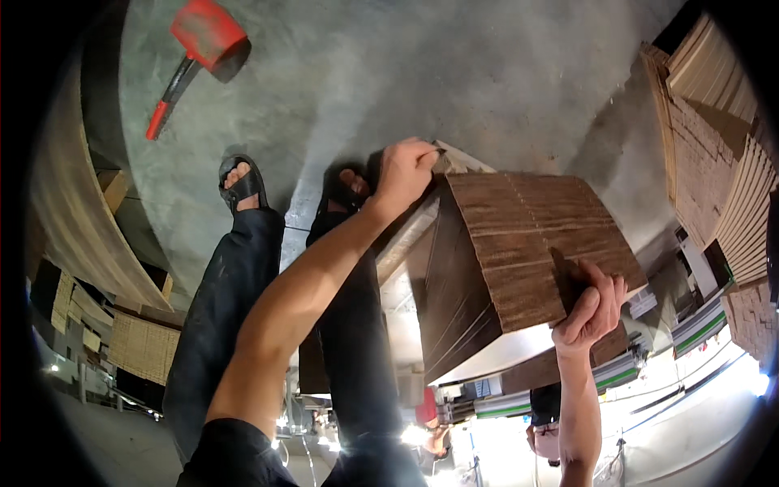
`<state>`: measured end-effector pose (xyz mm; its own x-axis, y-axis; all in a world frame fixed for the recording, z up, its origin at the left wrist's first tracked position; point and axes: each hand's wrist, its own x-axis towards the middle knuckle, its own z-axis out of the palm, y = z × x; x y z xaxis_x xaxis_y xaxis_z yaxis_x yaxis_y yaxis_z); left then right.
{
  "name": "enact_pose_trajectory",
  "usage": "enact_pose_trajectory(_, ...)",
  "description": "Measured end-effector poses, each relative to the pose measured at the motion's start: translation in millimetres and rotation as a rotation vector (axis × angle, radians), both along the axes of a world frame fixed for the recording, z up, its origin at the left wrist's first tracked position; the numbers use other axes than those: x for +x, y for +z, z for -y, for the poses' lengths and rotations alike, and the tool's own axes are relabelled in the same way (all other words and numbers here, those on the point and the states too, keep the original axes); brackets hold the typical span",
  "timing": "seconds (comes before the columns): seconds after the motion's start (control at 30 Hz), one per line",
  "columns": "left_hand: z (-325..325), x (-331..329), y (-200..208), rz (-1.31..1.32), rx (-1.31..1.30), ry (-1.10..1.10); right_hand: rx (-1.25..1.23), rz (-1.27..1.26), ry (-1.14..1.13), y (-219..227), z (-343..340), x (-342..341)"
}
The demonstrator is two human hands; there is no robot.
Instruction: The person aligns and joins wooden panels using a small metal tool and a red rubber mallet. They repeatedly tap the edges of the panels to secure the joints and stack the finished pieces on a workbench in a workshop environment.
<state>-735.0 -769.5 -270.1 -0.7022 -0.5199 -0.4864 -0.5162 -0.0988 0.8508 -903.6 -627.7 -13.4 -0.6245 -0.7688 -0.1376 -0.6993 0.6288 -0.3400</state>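
Observation:
A bulky block of brown wood-grain panels stands tilted in front of me, right of my legs. Its dark side has thin slanting lines, and a pale white face shows along its lower edge. My right hand grips the block's near right edge, thumb and fingers bent round it. At the far left corner, my left hand is closed with its fingers curled together. A small dark bit shows by those fingertips, but what they hold is hidden. A pale strip sticks out behind that corner.
On the grey concrete floor a red-headed mallet lies at the far left. My sandalled feet are left of the block. Stacked boards rise at the right, and a curved wooden panel at the left. People are in the background.

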Motion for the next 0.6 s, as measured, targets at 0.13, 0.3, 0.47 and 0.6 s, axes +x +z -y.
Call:
enact_pose_trajectory(0.13,-29.8,8.0,22.7,0.000,0.138,0.271,0.049,-0.011,0.049,-0.3,-5.3,-3.3)
enact_pose_trajectory(0.3,-44.0,12.3,39.3,0.101,0.342,0.405,0.079,0.013,0.010,3.1,-9.9,1.4)
enact_pose_trajectory(0.47,-44.7,4.2,39.4,0.083,0.339,0.459,0.064,-0.011,-0.007,2.6,-4.7,4.2)
enact_pose_trajectory(0.6,-49.0,5.3,40.2,0.089,0.391,0.474,0.053,-0.017,-0.005,2.3,-4.1,4.9)
